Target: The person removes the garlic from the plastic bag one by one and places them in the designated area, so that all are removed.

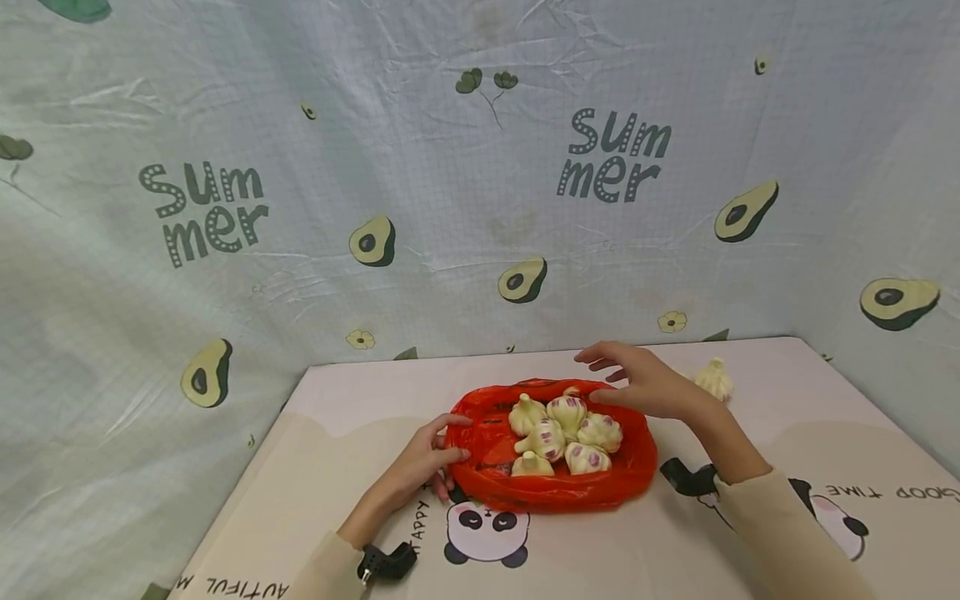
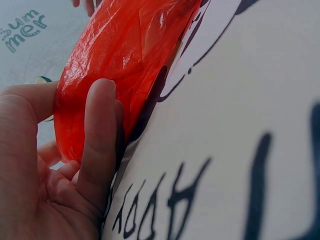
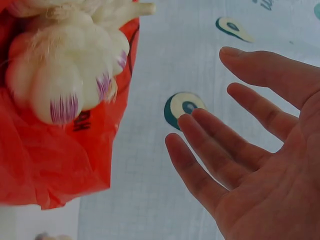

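A red plastic bag [image 1: 487, 483] lies spread on the table with several garlic bulbs [image 1: 546, 439] in it. At its left edge the left hand [image 1: 420, 458] holds the rim, fingers and thumb around the plastic; in the left wrist view this hand [image 2: 65, 165] grips the red film [image 2: 125, 50]. Above the bag's right rim hovers the right hand [image 1: 645, 383], fingers spread and holding nothing. The right wrist view shows that hand [image 3: 255, 150] apart from the bag [image 3: 85, 160] and a purple-streaked bulb [image 3: 65, 70].
One more garlic bulb [image 1: 714, 379] sits on the table behind the right wrist, with part of something pale beside it. The table cover [image 1: 360, 400] bears printed pandas and letters. A printed curtain [image 1: 435, 167] hangs behind the table.
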Demonstrator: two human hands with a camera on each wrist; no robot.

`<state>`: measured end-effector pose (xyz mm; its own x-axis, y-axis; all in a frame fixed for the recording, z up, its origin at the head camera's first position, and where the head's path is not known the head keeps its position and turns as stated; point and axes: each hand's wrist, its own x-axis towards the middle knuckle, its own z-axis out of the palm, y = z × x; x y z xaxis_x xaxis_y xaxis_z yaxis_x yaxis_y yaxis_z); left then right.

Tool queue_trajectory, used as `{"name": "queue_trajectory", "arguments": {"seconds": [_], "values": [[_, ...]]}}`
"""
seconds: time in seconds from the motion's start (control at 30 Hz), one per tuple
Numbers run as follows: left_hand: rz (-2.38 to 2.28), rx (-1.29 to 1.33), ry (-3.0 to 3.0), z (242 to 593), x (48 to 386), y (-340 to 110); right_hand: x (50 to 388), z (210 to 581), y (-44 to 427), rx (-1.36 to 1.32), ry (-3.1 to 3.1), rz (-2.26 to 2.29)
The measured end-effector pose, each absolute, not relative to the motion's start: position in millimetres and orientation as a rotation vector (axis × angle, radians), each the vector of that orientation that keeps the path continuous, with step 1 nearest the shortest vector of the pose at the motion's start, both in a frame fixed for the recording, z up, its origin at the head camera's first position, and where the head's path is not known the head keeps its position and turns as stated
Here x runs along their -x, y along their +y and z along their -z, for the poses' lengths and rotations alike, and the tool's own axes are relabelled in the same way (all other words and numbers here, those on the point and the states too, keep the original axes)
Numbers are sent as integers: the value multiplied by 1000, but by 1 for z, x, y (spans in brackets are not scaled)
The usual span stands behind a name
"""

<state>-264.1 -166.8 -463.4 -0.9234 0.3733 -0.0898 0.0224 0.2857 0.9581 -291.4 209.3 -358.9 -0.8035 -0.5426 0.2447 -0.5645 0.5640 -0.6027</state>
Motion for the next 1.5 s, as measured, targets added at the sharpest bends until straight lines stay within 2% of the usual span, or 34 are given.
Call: {"name": "queue_trajectory", "arguments": {"seconds": [1.5], "values": [[-1672, -344, 2274, 464, 264, -167, 281, 379, 156, -1192, -2847, -1151]]}}
